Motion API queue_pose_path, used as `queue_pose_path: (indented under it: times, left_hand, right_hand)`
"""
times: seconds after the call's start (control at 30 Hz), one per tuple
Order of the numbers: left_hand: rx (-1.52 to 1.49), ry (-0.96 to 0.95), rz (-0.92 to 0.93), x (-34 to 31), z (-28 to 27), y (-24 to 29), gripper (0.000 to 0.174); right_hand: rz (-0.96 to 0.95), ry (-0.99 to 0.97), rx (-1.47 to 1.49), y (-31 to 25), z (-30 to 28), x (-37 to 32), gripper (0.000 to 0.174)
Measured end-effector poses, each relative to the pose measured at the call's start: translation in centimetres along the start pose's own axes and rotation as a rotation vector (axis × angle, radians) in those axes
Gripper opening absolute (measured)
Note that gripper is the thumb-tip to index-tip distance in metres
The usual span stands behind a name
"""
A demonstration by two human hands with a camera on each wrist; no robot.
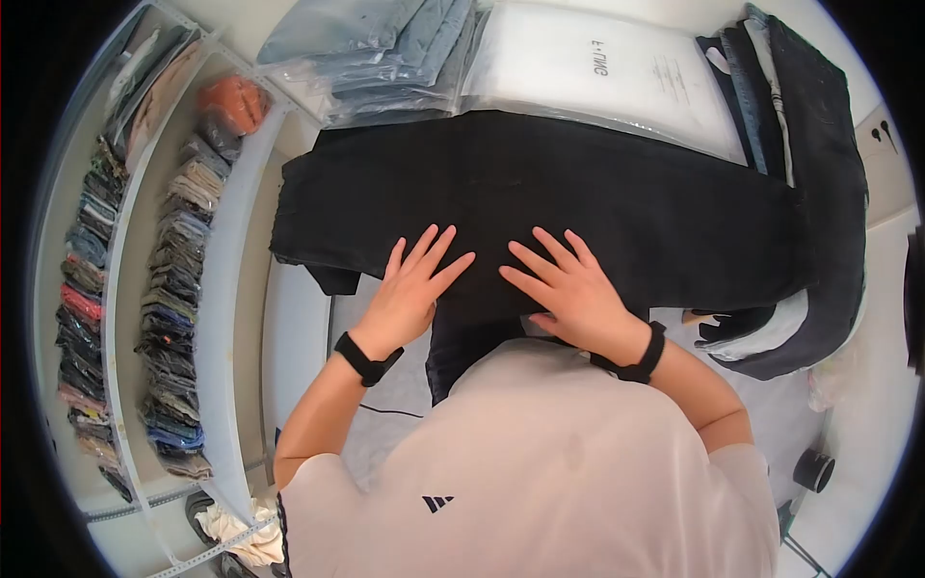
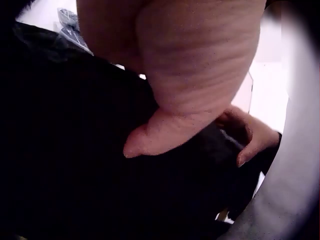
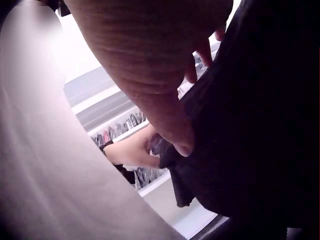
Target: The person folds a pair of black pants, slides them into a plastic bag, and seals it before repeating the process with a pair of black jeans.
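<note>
Black trousers (image 1: 578,202) lie spread sideways across the table, one part hanging toward the person's body. On their near side rests the left hand (image 1: 409,294), palm down with fingers spread and straight. The right hand (image 1: 575,297) lies beside it in the same way, its fingertips on the dark cloth and angled toward the left hand. In the left wrist view the left thumb (image 2: 155,135) stretches over the black fabric. The right thumb (image 3: 172,132) touches the cloth near its edge in the right wrist view.
Behind the trousers are a stack of bagged blue-grey clothes (image 1: 376,58) and a white plastic-wrapped pack (image 1: 597,77). Dark folded garments (image 1: 829,144) drape at the right. Shelves (image 1: 120,289) of bagged clothes stand at the left. A black cylinder (image 1: 814,470) sits at lower right.
</note>
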State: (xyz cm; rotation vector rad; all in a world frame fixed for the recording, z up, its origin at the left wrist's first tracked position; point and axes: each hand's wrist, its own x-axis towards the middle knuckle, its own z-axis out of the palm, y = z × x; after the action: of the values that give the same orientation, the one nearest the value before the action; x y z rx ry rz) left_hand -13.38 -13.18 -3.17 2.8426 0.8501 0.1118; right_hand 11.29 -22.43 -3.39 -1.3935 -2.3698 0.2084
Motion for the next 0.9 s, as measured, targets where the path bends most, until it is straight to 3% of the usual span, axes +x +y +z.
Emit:
queue_pose_path:
  times: [0.1, 0.17, 0.2, 0.27, 0.37, 0.5, 0.57, 0.63, 0.7, 0.77, 0.8, 0.9]
  left_hand:
    - [0.167, 0.134, 0.002, -0.8, 2.5, -0.7, 0.071]
    - [0.209, 0.336, -0.061, -1.0, 4.5, -1.6, 0.064]
    - [0.213, 0.338, -0.061, -1.0, 5.0, -2.3, 0.064]
    - [0.273, 0.487, 0.017, -1.2, 5.7, -3.8, 0.051]
    - [0.142, 0.468, 0.059, -1.5, 3.9, -4.1, 0.042]
    - [0.1, 0.444, 0.024, -1.6, 2.9, -3.3, 0.05]
    - [0.074, 0.46, 0.005, -1.8, 3.1, -2.1, 0.056]
    - [0.001, 0.453, 0.046, -1.7, 3.7, -1.4, 0.063]
    - [-0.003, 0.46, 0.04, -1.4, 3.8, -1.2, 0.065]
    - [0.048, 0.406, 0.095, -1.3, 3.6, -1.9, 0.061]
    - [-0.034, 0.413, 0.093, -1.0, 2.5, -1.3, 0.052]
    - [-0.144, 0.361, 0.104, -0.9, 1.5, -1.7, 0.05]
  right_hand:
    - [-0.018, -0.013, -0.054, -0.9, 2.7, 0.8, 0.073]
    - [0.019, 0.033, -0.35, -0.9, 4.4, 1.0, 0.073]
    - [0.018, 0.037, -0.352, -0.8, 4.6, 0.9, 0.073]
    - [0.037, 0.038, -0.358, -0.6, 5.0, 0.5, 0.065]
    - [0.023, 0.148, -0.343, -0.1, 5.5, -0.1, 0.061]
    - [0.045, 0.243, -0.28, 0.3, 4.7, -0.8, 0.054]
    - [0.063, 0.108, -0.123, -0.1, 3.3, -0.6, 0.063]
    - [0.047, 0.09, -0.157, -0.1, 3.0, -0.5, 0.065]
    - [-0.011, 0.015, -0.152, -0.2, 1.8, -0.4, 0.045]
    - [-0.035, -0.017, -0.151, -0.1, 1.1, -0.5, 0.045]
    - [-0.033, -0.024, -0.138, 0.0, 0.9, -0.6, 0.045]
    - [-0.033, -0.002, -0.151, 0.5, 0.7, -1.3, 0.042]
